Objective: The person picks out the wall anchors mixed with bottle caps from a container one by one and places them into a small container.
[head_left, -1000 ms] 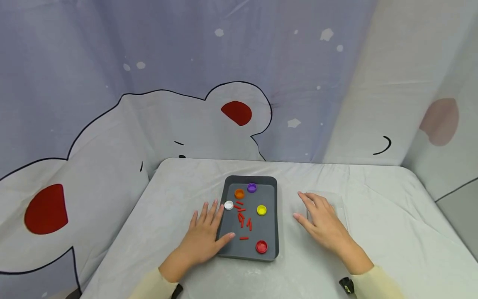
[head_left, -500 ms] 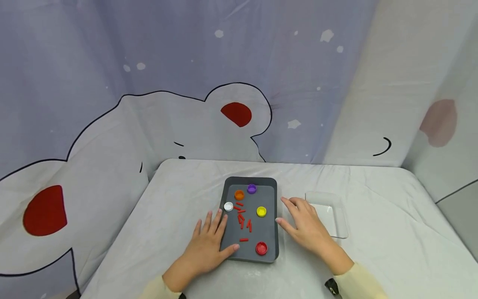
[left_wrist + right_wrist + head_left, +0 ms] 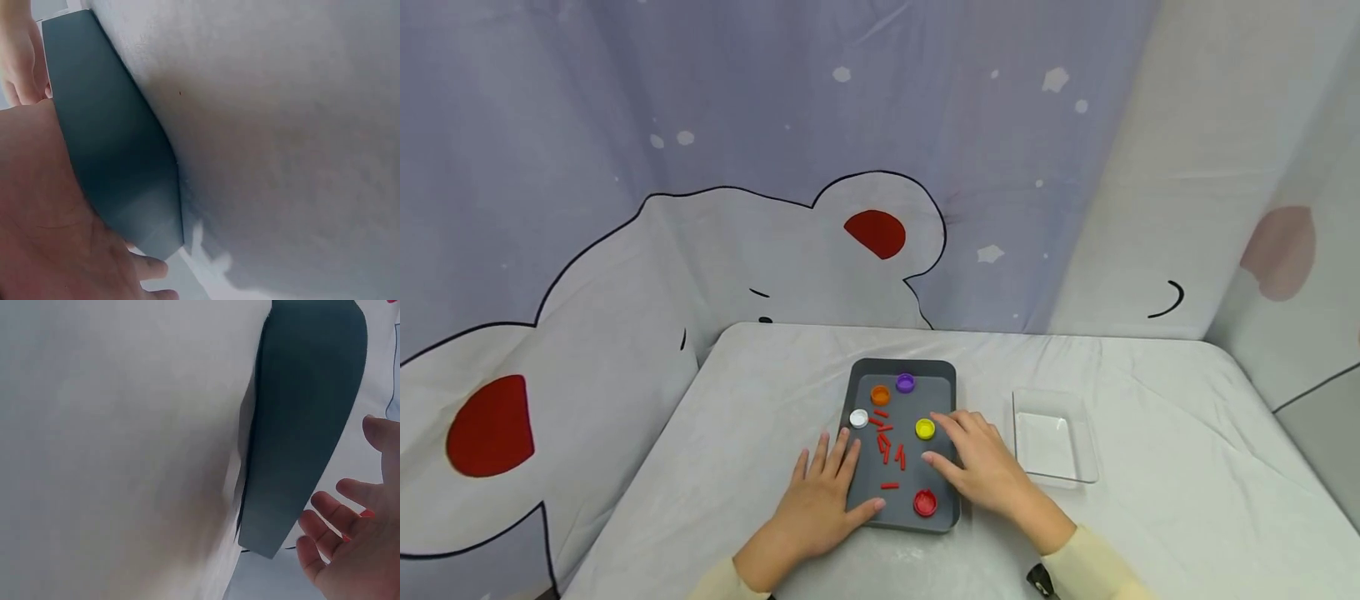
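L hand (image 3: 816,510), fingers spread & gripping nothing, rests on L edge of gray tray (image 3: 936,396). R hand (image 3: 985,467), also w/o a hold, thumb & fingers apart, is over tray's R side nr yellow cap (image 3: 925,429); red sticks (image 3: 886,454) mid-tray.

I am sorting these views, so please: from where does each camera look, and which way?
Head: worn there, facing forward and down at the gray tray and clear box; left hand, right hand and sleeves show.
Left wrist: worn there, facing the tray's outer wall; left hand and part of right hand show.
Right wrist: worn there, facing the tray's outer wall; right hand shows.
Both wrist views share the tray's outside and white cloth.
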The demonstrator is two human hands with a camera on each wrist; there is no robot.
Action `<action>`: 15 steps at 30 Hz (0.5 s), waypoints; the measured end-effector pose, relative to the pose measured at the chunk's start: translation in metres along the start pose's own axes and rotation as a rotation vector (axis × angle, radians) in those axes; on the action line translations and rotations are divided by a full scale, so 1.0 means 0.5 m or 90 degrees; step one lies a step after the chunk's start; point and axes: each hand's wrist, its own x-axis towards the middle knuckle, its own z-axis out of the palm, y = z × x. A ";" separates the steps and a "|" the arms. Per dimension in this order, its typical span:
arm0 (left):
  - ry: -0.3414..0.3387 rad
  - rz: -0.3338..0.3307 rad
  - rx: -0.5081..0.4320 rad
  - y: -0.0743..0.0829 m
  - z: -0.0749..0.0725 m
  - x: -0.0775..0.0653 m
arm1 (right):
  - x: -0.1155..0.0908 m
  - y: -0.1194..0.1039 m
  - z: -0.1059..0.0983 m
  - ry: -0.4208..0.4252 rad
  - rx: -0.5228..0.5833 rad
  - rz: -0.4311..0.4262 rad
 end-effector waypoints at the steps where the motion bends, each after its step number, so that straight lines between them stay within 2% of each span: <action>1: -0.002 -0.001 0.001 0.000 0.000 0.000 | 0.001 -0.002 0.003 -0.001 -0.001 0.000; 9: -0.004 -0.006 0.018 -0.001 0.004 0.004 | 0.013 -0.020 0.019 -0.033 -0.004 -0.002; 15: -0.008 0.003 0.016 0.000 0.001 0.002 | 0.020 -0.031 0.030 -0.021 -0.039 -0.024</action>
